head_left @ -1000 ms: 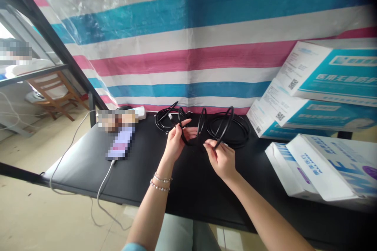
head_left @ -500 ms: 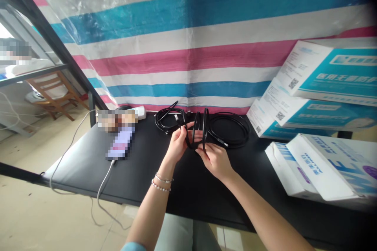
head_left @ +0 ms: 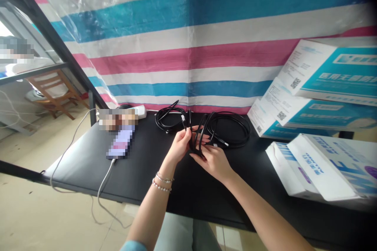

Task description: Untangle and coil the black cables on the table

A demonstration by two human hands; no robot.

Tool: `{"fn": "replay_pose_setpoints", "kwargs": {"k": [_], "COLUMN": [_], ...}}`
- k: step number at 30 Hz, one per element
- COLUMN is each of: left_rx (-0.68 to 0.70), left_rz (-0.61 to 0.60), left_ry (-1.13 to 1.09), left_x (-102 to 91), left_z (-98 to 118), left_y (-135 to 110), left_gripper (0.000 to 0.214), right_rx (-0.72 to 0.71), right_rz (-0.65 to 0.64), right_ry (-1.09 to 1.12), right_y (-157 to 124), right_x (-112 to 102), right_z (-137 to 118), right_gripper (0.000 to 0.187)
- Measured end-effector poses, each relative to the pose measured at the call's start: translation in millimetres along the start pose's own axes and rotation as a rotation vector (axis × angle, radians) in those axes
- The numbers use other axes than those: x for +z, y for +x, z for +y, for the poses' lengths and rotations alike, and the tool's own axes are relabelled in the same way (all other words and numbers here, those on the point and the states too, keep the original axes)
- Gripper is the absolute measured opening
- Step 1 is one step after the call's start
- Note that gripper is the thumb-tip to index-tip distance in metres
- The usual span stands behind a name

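A black cable (head_left: 200, 133) stands in upright loops between both hands above the black table (head_left: 88, 164). My left hand (head_left: 180, 146) grips the loops from the left, fingers closed around them. My right hand (head_left: 214, 159) holds the bottom of the same loops from the right and below. The cable's plug end (head_left: 224, 143) trails right onto the table. Behind the hands lie two more coils of black cable, one at the back middle (head_left: 168, 119) and a wider one to the right (head_left: 235, 128).
A phone (head_left: 120, 146) with a white charging lead (head_left: 103, 182) lies at the left, near a white power strip (head_left: 140, 111). Stacked blue-and-white boxes (head_left: 318, 90) fill the right side, with more boxes (head_left: 321, 168) in front. A striped tarp (head_left: 188, 39) hangs behind the table.
The wide, spread loops have been drawn together into a tight bundle. My right hand has moved left toward my left hand, and both hands have closed in on the gathered cable.
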State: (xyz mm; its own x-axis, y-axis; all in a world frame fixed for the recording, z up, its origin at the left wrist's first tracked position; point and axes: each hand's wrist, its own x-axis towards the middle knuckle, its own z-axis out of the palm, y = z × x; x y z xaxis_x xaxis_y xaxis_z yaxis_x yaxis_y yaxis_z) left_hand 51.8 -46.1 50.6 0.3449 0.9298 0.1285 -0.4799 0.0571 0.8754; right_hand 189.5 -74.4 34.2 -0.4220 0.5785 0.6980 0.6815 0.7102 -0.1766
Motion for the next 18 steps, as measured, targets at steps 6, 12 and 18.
{"fn": "replay_pose_setpoints", "kwargs": {"k": [6,12,18], "left_rx": [0.065,0.156,0.185], "left_rz": [0.066,0.143,0.219], "left_ry": [-0.064,-0.094,-0.102], "left_x": [-3.5,-9.9,-11.8], "left_z": [9,13,13], "left_y": [1,3,5], "left_gripper": [0.057,0.058,0.060], "right_rx": [0.030,0.046,0.032], "right_rz": [0.127,0.291,0.349], "right_ry": [-0.039,-0.046,-0.049], "right_y": [-2,-1,-1], "right_x": [0,-4,-5], "right_z": [3,2,3], "right_gripper": [0.016,0.012,0.009]}}
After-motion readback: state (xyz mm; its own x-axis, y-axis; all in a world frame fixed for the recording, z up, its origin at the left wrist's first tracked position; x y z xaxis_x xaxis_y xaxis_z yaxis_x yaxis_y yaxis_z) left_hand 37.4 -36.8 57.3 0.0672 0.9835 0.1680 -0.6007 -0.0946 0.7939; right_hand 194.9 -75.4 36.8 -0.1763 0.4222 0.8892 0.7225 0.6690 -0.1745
